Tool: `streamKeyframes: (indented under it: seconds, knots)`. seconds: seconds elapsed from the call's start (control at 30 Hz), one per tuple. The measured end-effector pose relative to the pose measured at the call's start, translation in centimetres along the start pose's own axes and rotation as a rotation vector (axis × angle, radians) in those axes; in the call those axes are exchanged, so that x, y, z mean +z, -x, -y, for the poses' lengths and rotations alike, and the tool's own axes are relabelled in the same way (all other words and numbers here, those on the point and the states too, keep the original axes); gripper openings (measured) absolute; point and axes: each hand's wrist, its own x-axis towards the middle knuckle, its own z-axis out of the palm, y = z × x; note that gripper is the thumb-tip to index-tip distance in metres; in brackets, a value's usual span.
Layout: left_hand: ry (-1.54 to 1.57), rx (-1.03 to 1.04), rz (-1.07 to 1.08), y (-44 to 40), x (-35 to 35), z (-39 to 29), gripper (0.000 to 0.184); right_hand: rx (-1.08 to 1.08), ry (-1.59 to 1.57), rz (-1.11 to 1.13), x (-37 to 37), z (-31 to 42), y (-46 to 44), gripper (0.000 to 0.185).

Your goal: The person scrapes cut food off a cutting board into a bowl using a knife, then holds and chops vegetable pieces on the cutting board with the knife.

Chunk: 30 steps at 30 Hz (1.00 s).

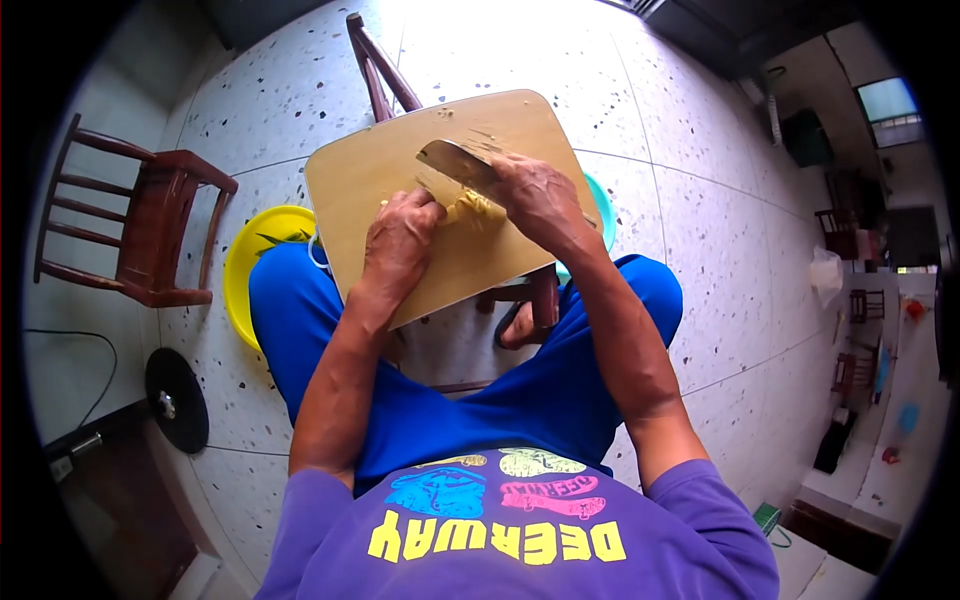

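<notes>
My right hand [540,200] is closed around the handle end of a cleaver [457,166], its broad blade pointing to the left over the cutting board [365,170]. Just below the blade lie yellow shreds of food [474,204], whose kind I cannot make out. To their left my left hand [402,237] rests on the board with its fingers curled under. Whatever those fingers pinch is hidden. Small scraps and thin slivers are scattered across the far part of the board.
A yellow basin [238,275] holding green leaves stands left of my knee, and a turquoise basin [604,212] shows past the board's right edge. Farther left is a wooden chair [165,225], with a black disc [177,400] behind it. Wooden legs [375,65] stick out beyond the board.
</notes>
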Motion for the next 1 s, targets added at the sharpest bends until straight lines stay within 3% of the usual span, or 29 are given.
streamKeyframes:
  seconds: [0.33, 0.57, 1.0]
  knots:
    - [0.013, -0.003, -0.018, 0.2, 0.0, -0.1, 0.012, 0.013, 0.074, 0.124, -0.7, 2.1, 0.2, 0.013]
    - [0.007, -0.003, 0.003, -0.1, -0.3, -0.2, 0.011, 0.024, -0.014, 0.063, -0.4, 0.6, 0.3, 0.014]
    - [0.013, 0.008, -0.031, 0.0, 0.0, -0.2, 0.012, 0.023, 0.082, 0.152, -0.9, 2.4, 0.5, 0.015]
